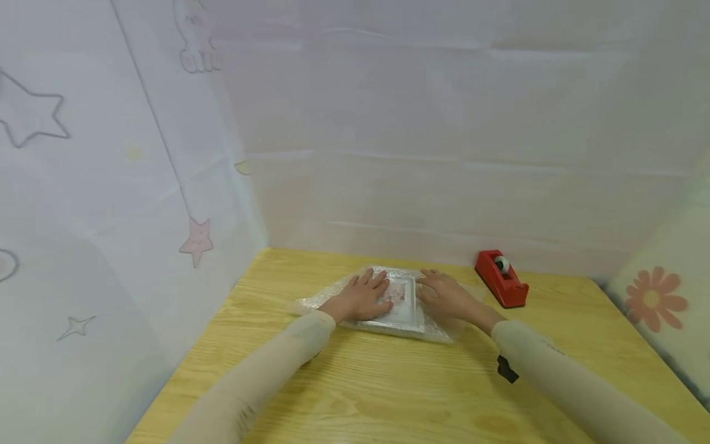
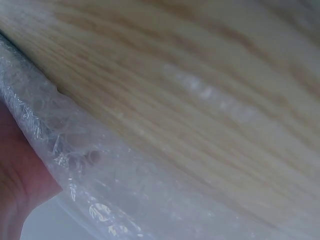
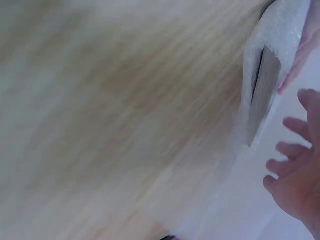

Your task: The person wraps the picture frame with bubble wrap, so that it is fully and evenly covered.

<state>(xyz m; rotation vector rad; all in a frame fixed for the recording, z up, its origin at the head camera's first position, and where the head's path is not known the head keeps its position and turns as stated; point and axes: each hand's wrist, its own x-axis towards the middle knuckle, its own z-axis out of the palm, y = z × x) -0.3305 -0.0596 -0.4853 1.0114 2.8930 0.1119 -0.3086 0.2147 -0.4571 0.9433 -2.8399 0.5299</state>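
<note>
A white picture frame [image 1: 412, 302] with a pinkish picture lies flat on the table, with clear bubble wrap [image 1: 317, 298] around it. My left hand [image 1: 363, 298] rests on the left part of the frame and wrap, fingers spread. The left wrist view has part of that hand [image 2: 22, 175] beside the crinkled edge of the wrap [image 2: 90, 145]. At the frame's right side is my right hand [image 1: 445, 295], its fingers extended and apart in the right wrist view. There, the frame's side edge [image 3: 265, 90] shows through the bubble wrap.
A red tape dispenser [image 1: 501, 280] with a roll of tape stands at the back right of the wooden table [image 1: 355, 394]. Pale printed sheets [image 1: 388, 123] hang behind the table and along both sides.
</note>
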